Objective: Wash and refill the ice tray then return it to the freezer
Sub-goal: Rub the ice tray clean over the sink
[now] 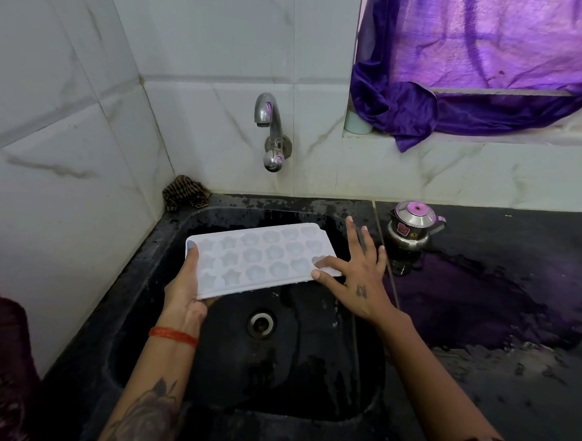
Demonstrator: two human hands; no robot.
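Note:
A white ice tray (260,257) with star and flower shaped cells hangs level over the black sink (167,234). My left hand (186,290) grips its near left end, thumb on top and fingers underneath. My right hand (354,264) is spread flat with straight fingers, and its thumb and forefinger touch the tray's right end. The steel tap (270,131) on the tiled wall above the sink is not running. The cells look empty, though I cannot tell for sure.
A small steel pot with a lid (412,231) stands on the wet black counter (498,298) right of the sink. A brown scrub cloth (185,193) lies in the back left corner. A purple curtain (476,68) drapes over the window ledge. The drain (261,323) is open.

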